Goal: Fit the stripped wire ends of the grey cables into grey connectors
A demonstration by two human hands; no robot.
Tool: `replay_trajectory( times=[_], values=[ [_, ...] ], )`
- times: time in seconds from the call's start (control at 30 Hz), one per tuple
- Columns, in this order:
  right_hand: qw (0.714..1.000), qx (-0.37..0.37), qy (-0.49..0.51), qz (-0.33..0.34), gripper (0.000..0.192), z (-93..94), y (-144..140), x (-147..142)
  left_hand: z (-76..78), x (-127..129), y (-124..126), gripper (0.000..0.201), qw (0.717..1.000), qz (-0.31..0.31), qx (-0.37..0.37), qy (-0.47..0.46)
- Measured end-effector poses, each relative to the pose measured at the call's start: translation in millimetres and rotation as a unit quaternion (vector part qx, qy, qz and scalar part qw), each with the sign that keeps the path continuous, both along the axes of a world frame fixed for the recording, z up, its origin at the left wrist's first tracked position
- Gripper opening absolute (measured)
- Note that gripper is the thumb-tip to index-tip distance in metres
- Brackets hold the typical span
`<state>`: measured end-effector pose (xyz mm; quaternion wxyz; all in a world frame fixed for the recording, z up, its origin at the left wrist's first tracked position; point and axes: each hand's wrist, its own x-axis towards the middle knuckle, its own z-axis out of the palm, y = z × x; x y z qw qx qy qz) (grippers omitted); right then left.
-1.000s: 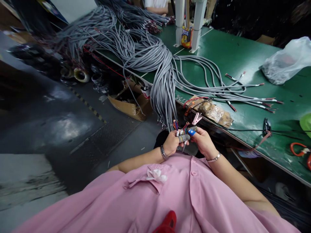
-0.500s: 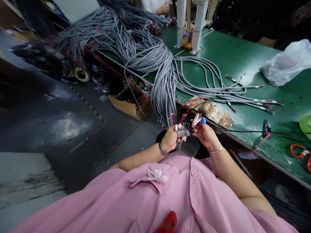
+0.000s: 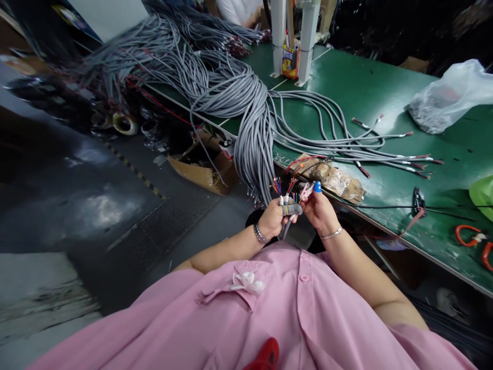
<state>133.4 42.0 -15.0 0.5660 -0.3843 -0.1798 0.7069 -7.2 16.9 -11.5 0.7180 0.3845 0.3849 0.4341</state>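
Observation:
My left hand (image 3: pixel 271 219), with a grey knitted finger cover, is closed around several grey cable ends. Their coloured inner wires (image 3: pixel 277 187) fan out above the fingers, past white bands. Close beside it on the right, my right hand (image 3: pixel 320 211) wears a blue cover on the thumb. Its fingers pinch a small pink clip (image 3: pixel 306 191), shaped like a clothespin, right by the coloured wires. Whether the clip grips a wire, I cannot tell. A thick bundle of grey cables (image 3: pixel 254 139) hangs over the table edge just beyond my hands.
Loose cable ends lie across the green table (image 3: pixel 358 77), near a taped cardboard piece (image 3: pixel 335 180). White posts (image 3: pixel 308 46) stand behind. A plastic bag (image 3: pixel 442 103) and orange-handled tool (image 3: pixel 468 235) are at right. An open carton (image 3: pixel 198 172) sits below the edge. Another person's sleeve shows at the back.
My right hand has moved left with the pink clip, closer to the wires in my left hand. The whole view has shifted slightly.

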Motion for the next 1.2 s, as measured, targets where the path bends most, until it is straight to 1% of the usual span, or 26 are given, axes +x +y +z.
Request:
replay_trajectory(
  times=[0.1, 0.2, 0.37, 0.47, 0.57, 0.63, 0.7, 0.8, 1.0, 1.1, 1.2],
  values=[
    [1.0, 0.001, 0.005, -0.024, 0.037, 0.4, 1, -2, -1.5, 2, 0, 0.027, 1.0, 0.001, -0.003, 0.007],
    [1.0, 0.003, 0.005, -0.022, 0.038, -0.8, 0, -3, -3.0, 2, 0, 0.028, 1.0, 0.009, -0.01, 0.014],
    [0.999, -0.014, 0.038, 0.034, 0.048, -2.4, -4, 1, -1.4, 0, -7, 0.028, 0.999, 0.034, 0.0, 0.019],
    [0.997, -0.009, 0.052, 0.061, 0.054, -0.2, -6, 6, 2.1, -2, -14, 0.028, 0.999, 0.044, 0.003, 0.021],
    [0.996, 0.0, 0.044, 0.077, 0.047, 2.7, -8, 8, 4.7, -1, -19, 0.029, 0.997, 0.081, -0.004, 0.011],
    [0.997, 0.013, 0.02, 0.067, 0.037, 3.9, -9, 7, 5.3, 0, -19, 0.029, 0.994, 0.107, -0.003, -0.003],
    [0.999, 0.026, -0.006, 0.047, 0.032, 4.5, -9, 6, 5.3, 2, -18, 0.028, 0.993, 0.12, -0.002, -0.015],
    [0.999, 0.025, -0.018, 0.028, 0.035, 5.7, -10, 5, 5.4, 5, -16, 0.028, 0.992, 0.127, -0.005, -0.013],
    [0.998, 0.03, -0.043, 0.028, 0.032, 9.7, -10, 5, 3.8, 9, -12, 0.026, 0.992, 0.122, -0.003, -0.014],
    [0.998, 0.029, -0.044, 0.025, 0.031, 8.4, -10, 6, 2.5, 9, -11, 0.027, 0.993, 0.12, -0.005, -0.006],
    [0.998, 0.037, -0.049, 0.02, 0.037, 4.3, -10, 6, 2.1, 9, -12, 0.028, 0.993, 0.119, -0.004, -0.002]
  ],
)
